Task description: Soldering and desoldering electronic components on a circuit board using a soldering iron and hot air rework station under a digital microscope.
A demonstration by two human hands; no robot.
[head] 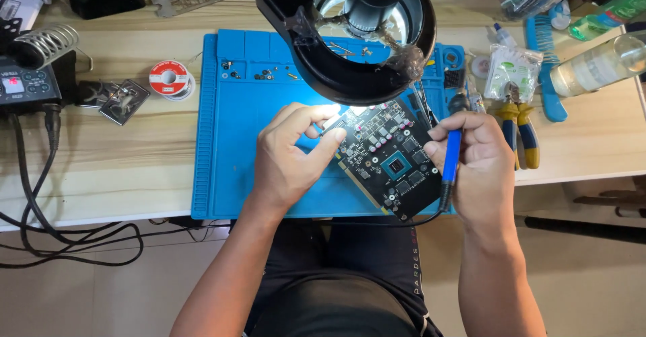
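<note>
A black circuit board (pixel 389 157) is pinched at its edge by the left grip (pixel 291 157); just right of it, a blue-handled soldering iron (pixel 452 150) is grasped by the right grip (pixel 474 159).

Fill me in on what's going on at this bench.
A person sits at a wooden table with a black circuit board lying on a blue work mat under a ring-lit magnifier. The left hand steadies the board's left edge. The right hand grips a blue-handled soldering iron, its cord trailing below the board.
</note>
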